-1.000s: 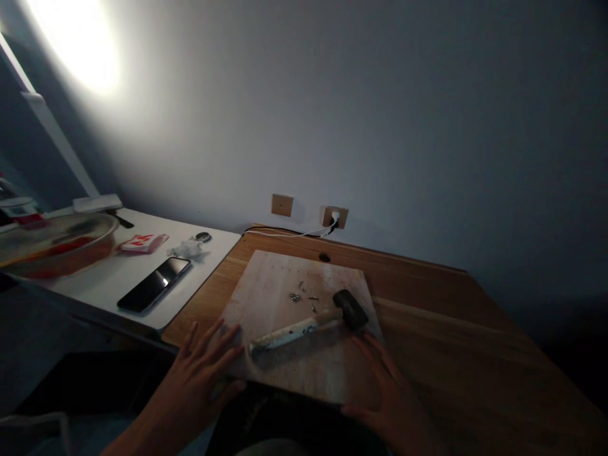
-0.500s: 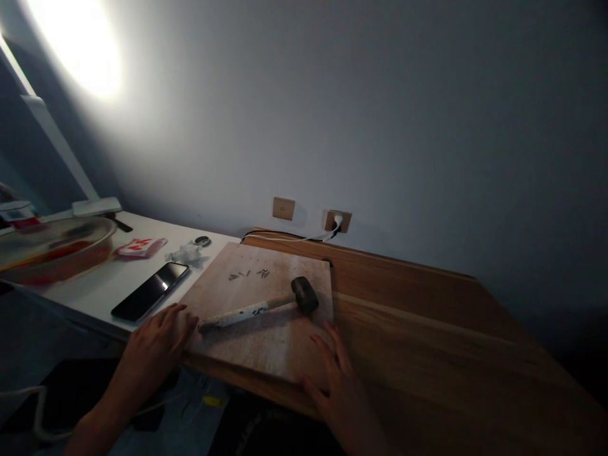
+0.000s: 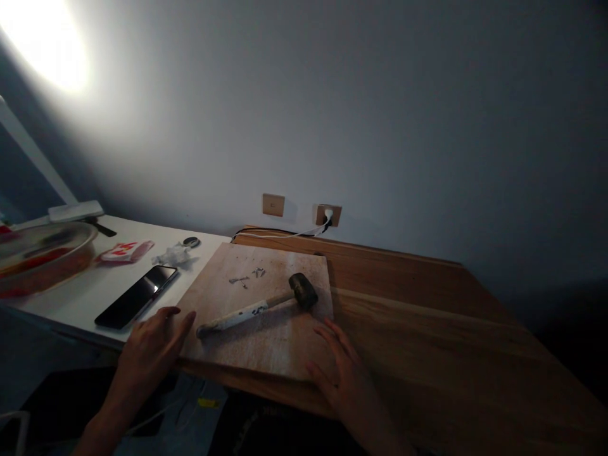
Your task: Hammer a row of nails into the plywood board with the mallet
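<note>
A pale wooden board (image 3: 270, 342) lies on the brown wooden desk (image 3: 427, 342). On it rests a hammer (image 3: 259, 306) with a dark head and a paint-stained handle, and several small nails (image 3: 247, 278) lie near its far edge. My left hand (image 3: 152, 348) lies flat against the board's left near corner, fingers stretched out. My right hand (image 3: 339, 373) rests flat on the board's right near corner, fingers apart. Neither hand holds anything.
A white table (image 3: 80, 297) adjoins the desk on the left, bearing a black phone (image 3: 135, 296), a red-and-white packet (image 3: 124, 251), crumpled wrapping (image 3: 170, 254) and a large bowl (image 3: 42, 256). Wall sockets (image 3: 327, 215) with a white cable sit behind the board. A lamp glares at top left.
The board with hammer and nails slid left across the desk, towards the white table. Both hands moved left with it, staying at its near corners.
</note>
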Demonstrator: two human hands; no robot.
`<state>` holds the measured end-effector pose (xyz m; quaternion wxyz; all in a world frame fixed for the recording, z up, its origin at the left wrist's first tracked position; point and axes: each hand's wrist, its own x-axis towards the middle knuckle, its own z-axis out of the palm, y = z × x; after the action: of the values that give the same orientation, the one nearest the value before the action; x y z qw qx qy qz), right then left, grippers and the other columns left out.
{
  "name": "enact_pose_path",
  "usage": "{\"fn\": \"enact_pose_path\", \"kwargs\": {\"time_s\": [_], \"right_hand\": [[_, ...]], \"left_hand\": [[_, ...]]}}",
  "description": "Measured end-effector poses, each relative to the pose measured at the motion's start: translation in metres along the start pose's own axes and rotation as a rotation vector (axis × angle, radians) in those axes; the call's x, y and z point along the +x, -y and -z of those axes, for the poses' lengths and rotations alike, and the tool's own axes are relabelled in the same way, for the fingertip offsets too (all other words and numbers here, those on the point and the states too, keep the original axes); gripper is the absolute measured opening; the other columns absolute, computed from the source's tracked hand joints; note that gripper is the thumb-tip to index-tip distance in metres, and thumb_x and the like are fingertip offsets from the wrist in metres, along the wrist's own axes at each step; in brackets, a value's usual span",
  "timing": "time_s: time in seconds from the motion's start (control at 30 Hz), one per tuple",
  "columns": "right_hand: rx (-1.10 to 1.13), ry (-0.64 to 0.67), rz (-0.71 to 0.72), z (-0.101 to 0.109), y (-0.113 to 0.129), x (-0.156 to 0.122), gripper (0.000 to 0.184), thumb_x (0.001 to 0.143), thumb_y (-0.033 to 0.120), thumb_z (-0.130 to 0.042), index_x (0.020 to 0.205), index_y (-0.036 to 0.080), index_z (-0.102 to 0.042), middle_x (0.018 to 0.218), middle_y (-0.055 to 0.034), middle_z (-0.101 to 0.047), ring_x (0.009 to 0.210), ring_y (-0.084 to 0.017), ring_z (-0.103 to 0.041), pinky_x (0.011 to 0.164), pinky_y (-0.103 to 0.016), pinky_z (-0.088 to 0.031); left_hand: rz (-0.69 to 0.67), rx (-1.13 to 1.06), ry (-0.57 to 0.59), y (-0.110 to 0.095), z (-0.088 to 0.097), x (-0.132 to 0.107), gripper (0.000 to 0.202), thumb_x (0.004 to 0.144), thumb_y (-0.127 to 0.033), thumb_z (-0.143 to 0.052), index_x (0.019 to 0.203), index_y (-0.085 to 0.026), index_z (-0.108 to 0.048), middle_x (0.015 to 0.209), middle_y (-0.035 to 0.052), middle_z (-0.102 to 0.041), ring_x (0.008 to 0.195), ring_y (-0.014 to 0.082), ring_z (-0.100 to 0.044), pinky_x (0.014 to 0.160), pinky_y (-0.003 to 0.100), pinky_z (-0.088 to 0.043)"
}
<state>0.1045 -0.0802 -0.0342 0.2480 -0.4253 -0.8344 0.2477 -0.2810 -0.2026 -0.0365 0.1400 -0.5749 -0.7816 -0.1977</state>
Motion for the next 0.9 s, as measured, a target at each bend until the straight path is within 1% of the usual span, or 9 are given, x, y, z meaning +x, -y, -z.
{"fn": "enact_pose_path", "kwargs": {"time_s": [0.17,0.23,0.33,0.43,0.53,0.63,0.73,0.83,0.9], "right_hand": [[-0.002,-0.032,-0.137,0.049,-0.052,-0.029,0.057,0.098,0.05,-0.055,0.146,0.02,-0.057,0.157,-0.014,-0.051,0.144,-0.031,-0.05,0.12,-0.053,-0.042],[0.003,-0.055,-0.233,0.073,-0.077,-0.053,0.061,0.097,0.058,-0.053,0.145,0.021,-0.058,0.152,-0.0138,-0.057,0.14,-0.032,-0.055,0.117,-0.054,-0.045],[-0.032,-0.111,-0.346,0.104,-0.105,-0.095,0.059,0.095,0.062,-0.055,0.141,0.025,-0.063,0.146,-0.0115,-0.063,0.134,-0.034,-0.06,0.111,-0.053,-0.052],[-0.091,-0.132,-0.367,0.122,-0.116,-0.126,0.055,0.092,0.062,-0.058,0.136,0.03,-0.067,0.14,-0.0081,-0.068,0.128,-0.033,-0.065,0.103,-0.05,-0.059],[-0.175,-0.239,-0.333,0.125,-0.109,-0.132,0.051,0.091,0.065,-0.058,0.126,0.031,-0.072,0.126,-0.0078,-0.075,0.113,-0.033,-0.073,0.09,-0.046,-0.065],[-0.214,-0.315,-0.27,0.116,-0.086,-0.115,0.048,0.096,0.063,-0.052,0.119,0.027,-0.074,0.095,-0.0067,-0.079,0.084,-0.026,-0.078,0.076,-0.039,-0.065],[-0.162,-0.105,-0.185,0.102,-0.058,-0.087,0.05,0.104,0.056,-0.045,0.139,0.026,-0.066,0.069,-0.0001,-0.072,0.06,-0.02,-0.072,0.06,-0.031,-0.06],[-0.18,0.046,-0.133,0.09,-0.038,-0.06,0.048,0.106,0.051,-0.045,0.142,0.027,-0.065,0.08,-0.0037,-0.077,0.072,-0.022,-0.076,0.065,-0.031,-0.059],[-0.17,0.064,-0.154,0.086,-0.031,-0.047,0.046,0.106,0.05,-0.044,0.136,0.025,-0.069,0.081,-0.0055,-0.078,0.073,-0.023,-0.076,0.065,-0.032,-0.059]], "left_hand": [[0.086,-0.267,-0.027,-0.072,0.007,-0.014,0.046,0.097,-0.06,-0.05,0.114,-0.021,-0.066,0.106,0.0103,-0.077,0.091,0.0278,-0.076,0.079,0.039,-0.063],[0.028,-0.407,0.089,-0.091,0.01,-0.025,0.039,0.098,-0.057,-0.051,0.113,-0.024,-0.066,0.102,0.0073,-0.078,0.088,0.0258,-0.077,0.073,0.035,-0.065],[-0.062,-0.541,0.296,-0.1,0.008,-0.044,0.027,0.101,-0.046,-0.051,0.118,-0.031,-0.065,0.095,0.0004,-0.079,0.079,0.0206,-0.078,0.064,0.026,-0.064],[-0.213,-0.487,0.246,-0.098,-0.001,-0.056,0.026,0.098,-0.041,-0.057,0.122,-0.034,-0.065,0.097,-0.0007,-0.079,0.08,0.0211,-0.078,0.065,0.025,-0.064],[-0.361,-0.382,0.112,-0.11,-0.006,-0.047,0.029,0.096,-0.035,-0.057,0.124,-0.031,-0.065,0.113,0.0047,-0.076,0.099,0.0248,-0.076,0.079,0.032,-0.066],[-0.451,-0.37,0.086,-0.142,-0.005,-0.02,0.029,0.097,-0.029,-0.055,0.125,-0.027,-0.064,0.124,0.0075,-0.072,0.109,0.0245,-0.072,0.089,0.034,-0.063],[-0.613,-0.37,0.177,-0.18,-0.008,0.015,0.034,0.097,-0.02,-0.054,0.129,-0.025,-0.062,0.126,0.0069,-0.07,0.112,0.0229,-0.069,0.096,0.036,-0.06],[-0.684,-0.345,0.266,-0.21,-0.025,0.054,0.039,0.097,-0.012,-0.049,0.133,-0.021,-0.06,0.135,0.0087,-0.066,0.123,0.0254,-0.063,0.103,0.044,-0.057],[-0.677,-0.314,0.302,-0.224,-0.041,0.08,0.04,0.095,-0.01,-0.05,0.134,-0.017,-0.06,0.142,0.0131,-0.061,0.128,0.0285,-0.059,0.106,0.049,-0.055]]}}
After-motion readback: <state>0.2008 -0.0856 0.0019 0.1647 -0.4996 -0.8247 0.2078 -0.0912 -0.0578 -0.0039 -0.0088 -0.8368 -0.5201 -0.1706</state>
